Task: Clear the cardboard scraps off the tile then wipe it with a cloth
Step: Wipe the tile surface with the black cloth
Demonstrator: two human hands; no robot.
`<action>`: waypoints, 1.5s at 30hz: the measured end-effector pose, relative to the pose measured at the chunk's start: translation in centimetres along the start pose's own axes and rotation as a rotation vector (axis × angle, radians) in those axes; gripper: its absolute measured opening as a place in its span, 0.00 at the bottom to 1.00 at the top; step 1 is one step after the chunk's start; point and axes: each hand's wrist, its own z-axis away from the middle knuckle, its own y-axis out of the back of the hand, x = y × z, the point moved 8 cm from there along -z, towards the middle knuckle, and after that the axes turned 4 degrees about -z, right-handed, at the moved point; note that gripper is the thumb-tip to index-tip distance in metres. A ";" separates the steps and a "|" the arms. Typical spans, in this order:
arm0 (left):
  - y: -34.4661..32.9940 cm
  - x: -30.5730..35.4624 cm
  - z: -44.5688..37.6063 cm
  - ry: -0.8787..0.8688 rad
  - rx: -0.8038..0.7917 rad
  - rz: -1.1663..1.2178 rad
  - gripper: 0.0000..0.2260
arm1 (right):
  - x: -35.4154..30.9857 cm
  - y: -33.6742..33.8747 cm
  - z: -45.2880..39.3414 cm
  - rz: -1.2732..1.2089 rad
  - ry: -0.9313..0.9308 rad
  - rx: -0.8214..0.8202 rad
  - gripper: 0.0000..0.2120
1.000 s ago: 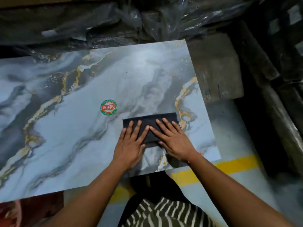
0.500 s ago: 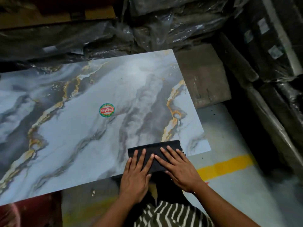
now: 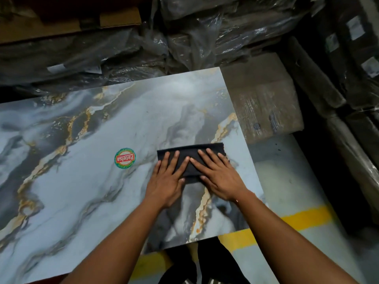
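Dim overall, lit from above: soft white glare on the glossy marble-patterned tile (image 3: 190, 89) near its far edge. Faint glints across the plastic-wrapped bundles (image 3: 205, 37). Deep shadow at right. Slight softness throughout, heavier smear and wide-angle bending toward the corners.

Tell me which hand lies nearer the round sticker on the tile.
The left hand. It presses the near-left part of the black cloth, on the sticker's side; the right hand lies farther right.

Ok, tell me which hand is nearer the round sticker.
Left. The left hand lies just right of the sticker; the right hand lies farther right, both on the cloth.
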 end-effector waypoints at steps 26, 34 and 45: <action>12.8 -11.4 -31.9 0.069 0.035 -0.002 0.27 | 14.5 13.1 -30.8 0.039 0.035 0.054 0.27; 9.8 -7.9 -25.1 0.039 0.063 -0.055 0.29 | 12.5 10.6 -23.8 0.036 0.062 0.048 0.27; -0.5 3.5 -2.1 0.004 0.043 -0.073 0.32 | 4.2 1.1 0.9 0.061 0.033 0.013 0.29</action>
